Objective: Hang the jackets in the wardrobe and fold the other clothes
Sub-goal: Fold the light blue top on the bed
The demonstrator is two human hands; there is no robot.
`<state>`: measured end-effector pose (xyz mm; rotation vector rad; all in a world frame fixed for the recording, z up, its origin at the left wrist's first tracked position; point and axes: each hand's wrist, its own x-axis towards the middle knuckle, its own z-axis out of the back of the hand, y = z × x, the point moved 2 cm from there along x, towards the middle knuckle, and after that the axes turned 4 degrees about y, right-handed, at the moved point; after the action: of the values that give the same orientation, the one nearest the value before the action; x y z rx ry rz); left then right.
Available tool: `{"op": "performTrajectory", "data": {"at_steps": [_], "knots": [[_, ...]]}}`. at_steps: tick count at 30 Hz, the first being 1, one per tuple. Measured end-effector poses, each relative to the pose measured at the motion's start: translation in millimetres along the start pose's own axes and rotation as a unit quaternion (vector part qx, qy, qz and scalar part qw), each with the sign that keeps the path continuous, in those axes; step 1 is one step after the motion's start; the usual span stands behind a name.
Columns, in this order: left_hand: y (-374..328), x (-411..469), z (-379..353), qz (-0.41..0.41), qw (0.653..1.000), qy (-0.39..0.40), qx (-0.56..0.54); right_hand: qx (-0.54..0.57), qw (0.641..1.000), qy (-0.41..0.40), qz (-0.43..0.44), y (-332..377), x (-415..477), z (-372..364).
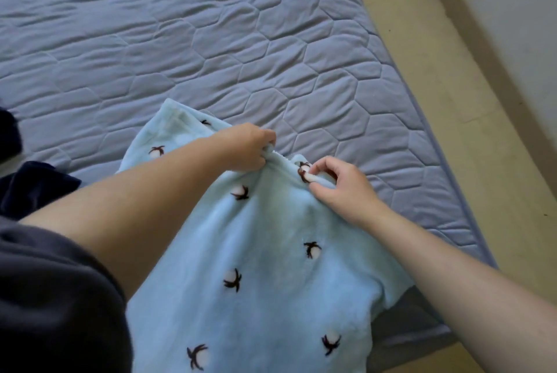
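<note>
You held a pale blue fleece garment [259,255] by its top edge as it lay on a quilted blue-grey mattress [211,41]. The garment, dotted with small dark-and-white motifs, reached from the middle of the view down to 6 o'clock. Your left hand [245,146] gripped the bunched edge near the centre, fingers curled tight into the fabric. Your right hand [342,188], just at its 4 o'clock, pinched the same edge between thumb and curled fingers. Dark navy clothes [33,188] lay at 9 o'clock. A yellowish floor [437,77] ran beside the bed from 1 to 4 o'clock.
</note>
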<state>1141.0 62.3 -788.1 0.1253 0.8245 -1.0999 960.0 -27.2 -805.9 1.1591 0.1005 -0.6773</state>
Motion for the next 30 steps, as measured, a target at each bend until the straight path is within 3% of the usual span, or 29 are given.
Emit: {"op": "performTrajectory", "data": {"at_steps": [3,5,7,10,12,14,16,19,20,21,24,26,28,30], "knots": [[-1.5,-0.6,11.5,-0.066,0.995,-0.065,-0.042,-0.007,0.997,-0.066,0.028,-5.0,3.5,6.3],[4.8,-2.3,10.2,-0.001,0.995,-0.095,-0.033,-0.062,0.995,-0.067,-0.049,-14.9,9.5,2.8],[6.5,-6.4,2.2,0.074,0.981,-0.177,-0.022,-0.124,0.982,-0.068,-0.126,-21.3,6.2,-3.4],[4.7,-46.6,-23.2,0.130,0.938,-0.308,-0.089,-0.235,0.964,-0.120,-0.018,2.5,-12.6,-16.7],[10.9,-92.5,-52.1,0.196,0.910,-0.347,-0.112,-0.275,0.957,-0.080,0.042,18.9,-20.6,-28.4],[18.6,-145.8,-91.5,0.304,0.877,-0.345,-0.138,-0.289,0.957,0.008,0.016,25.0,-15.0,-36.5],[21.7,-194.3,-137.1,0.396,0.854,-0.294,-0.169,-0.262,0.961,0.075,-0.047,26.6,-1.1,-39.3],[20.2,-241.1,-188.4,0.465,0.834,-0.241,-0.172,-0.207,0.968,0.099,-0.100,33.2,24.4,-37.6],[18.8,-249.0,-195.8,0.490,0.802,-0.265,-0.217,-0.194,0.969,0.107,-0.111,36.4,31.5,-37.3],[17.8,-255.0,-201.0,0.512,0.745,-0.303,-0.303,-0.180,0.968,0.123,-0.124,39.9,37.4,-37.5],[7.1,-256.3,-219.8,0.474,0.473,-0.393,-0.630,-0.107,0.957,0.208,-0.173,49.9,46.6,-37.8],[-6.7,-252.1,-237.6,0.415,0.309,-0.359,-0.776,-0.064,0.940,0.264,-0.208,51.7,50.1,-38.5],[-19.3,-249.8,-246.8,0.361,0.210,-0.315,-0.852,-0.039,0.920,0.303,-0.245,50.8,50.9,-40.4],[-23.7,-251.8,-241.0,0.322,0.179,-0.299,-0.880,-0.026,0.912,0.309,-0.267,51.8,47.6,-41.9]]}}
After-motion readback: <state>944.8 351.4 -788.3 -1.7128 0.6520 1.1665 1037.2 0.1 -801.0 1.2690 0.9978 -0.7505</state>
